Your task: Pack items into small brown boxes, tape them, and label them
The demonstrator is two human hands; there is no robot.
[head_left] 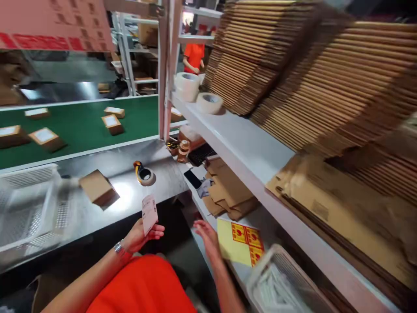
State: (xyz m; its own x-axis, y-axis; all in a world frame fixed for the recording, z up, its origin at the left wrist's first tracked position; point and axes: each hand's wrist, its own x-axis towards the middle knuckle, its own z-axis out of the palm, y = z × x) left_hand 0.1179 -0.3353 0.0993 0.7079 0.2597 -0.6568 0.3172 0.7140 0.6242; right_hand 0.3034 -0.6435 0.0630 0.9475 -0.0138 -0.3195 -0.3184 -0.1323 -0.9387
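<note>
A printed paper label is held in my left hand, between thumb and fingers, in front of the metal bench edge. My right hand is held up with its fingers apart and nothing in it. It is close to a yellow sheet of red warning stickers on the white lower shelf. On the metal bench lie a small closed cardboard box and a tape dispenser with a roll of tape.
A green conveyor carries several labelled boxes behind the bench. White plastic baskets stand at left and lower right. The upper shelf holds tape rolls and stacked flat cardboard. A person stands far back.
</note>
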